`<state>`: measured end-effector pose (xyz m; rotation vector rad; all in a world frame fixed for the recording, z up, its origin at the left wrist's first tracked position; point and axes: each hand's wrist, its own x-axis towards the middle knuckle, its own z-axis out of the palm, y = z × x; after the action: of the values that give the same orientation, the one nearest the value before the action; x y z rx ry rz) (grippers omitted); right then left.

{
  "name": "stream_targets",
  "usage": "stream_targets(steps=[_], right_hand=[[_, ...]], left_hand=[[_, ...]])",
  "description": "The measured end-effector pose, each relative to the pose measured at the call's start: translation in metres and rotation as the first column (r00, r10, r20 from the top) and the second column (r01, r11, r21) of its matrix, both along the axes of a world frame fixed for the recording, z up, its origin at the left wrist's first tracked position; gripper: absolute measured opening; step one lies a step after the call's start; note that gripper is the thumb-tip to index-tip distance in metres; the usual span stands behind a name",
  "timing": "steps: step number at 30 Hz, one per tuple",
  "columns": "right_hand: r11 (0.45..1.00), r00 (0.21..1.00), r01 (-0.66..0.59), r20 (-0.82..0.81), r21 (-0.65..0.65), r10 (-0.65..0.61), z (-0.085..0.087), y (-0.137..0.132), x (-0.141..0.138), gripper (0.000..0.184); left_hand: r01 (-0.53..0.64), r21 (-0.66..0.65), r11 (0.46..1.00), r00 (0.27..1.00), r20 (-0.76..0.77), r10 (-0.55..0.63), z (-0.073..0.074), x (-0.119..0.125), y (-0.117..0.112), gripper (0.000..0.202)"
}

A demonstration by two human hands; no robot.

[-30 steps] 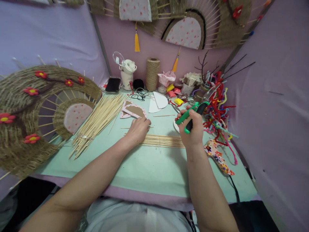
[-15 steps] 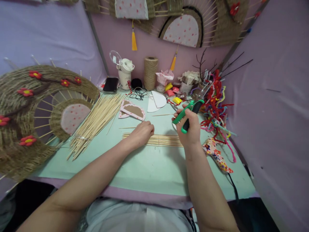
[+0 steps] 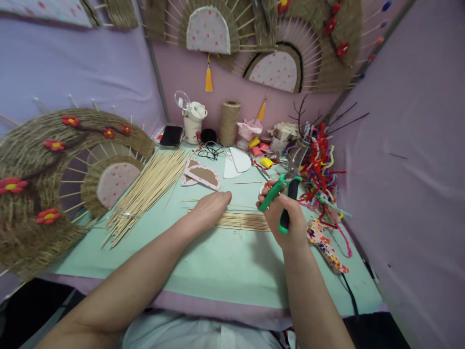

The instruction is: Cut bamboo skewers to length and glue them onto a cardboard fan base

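My left hand (image 3: 212, 208) is closed, thumb and fingers pinched on a thin bamboo stick (image 3: 242, 205) that reaches toward my right hand. It hovers over a flat row of bamboo sticks (image 3: 243, 221) lying side by side on the table. My right hand (image 3: 286, 215) grips pliers (image 3: 288, 206) with green and black handles; the jaws are hard to make out. Its fingertips are near the stick's right end, and whether they touch it I cannot tell. A single stick (image 3: 246, 182) lies farther back.
A pile of bamboo sticks (image 3: 148, 194) and a woven twine fan (image 3: 47, 179) are at left. Cardboard half-rounds (image 3: 203, 175), white half-circles (image 3: 238, 162) and a twine spool (image 3: 229, 123) sit behind. Pipe cleaners (image 3: 321, 165) and a floral-handled glue gun (image 3: 329, 247) are at right.
The view has tilted up slightly. A stick now shows between my two hands. The pliers have turned in my right hand, with the black handle more upright.
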<state>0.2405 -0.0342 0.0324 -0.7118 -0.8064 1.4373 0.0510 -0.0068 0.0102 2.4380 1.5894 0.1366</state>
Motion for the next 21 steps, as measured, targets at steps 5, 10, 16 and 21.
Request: stream_targets(steps=[5,10,16,21], right_hand=[[0.987,0.989,-0.144,0.019,-0.065,0.146,-0.01,-0.043,0.003,0.04],[0.935,0.964,-0.254,0.018,-0.247,0.267,-0.022,-0.077,0.001,0.049],[0.831,0.89,-0.307,0.17,-0.464,0.423,-0.022,-0.092,-0.003,0.051],[0.828,0.759,-0.304,0.406,-0.471,0.509,-0.01,-0.079,-0.009,0.036]], left_hand=[[0.048,0.028,0.998,0.99,0.13,-0.051,0.005,-0.02,0.001,0.024],[0.008,-0.028,1.0,0.956,0.294,0.001,0.014,-0.038,0.005,0.027],[-0.009,-0.168,0.986,0.837,0.538,0.1,0.024,-0.044,0.007,0.027],[-0.022,-0.265,0.964,0.786,0.591,0.18,0.028,-0.039,0.002,0.029]])
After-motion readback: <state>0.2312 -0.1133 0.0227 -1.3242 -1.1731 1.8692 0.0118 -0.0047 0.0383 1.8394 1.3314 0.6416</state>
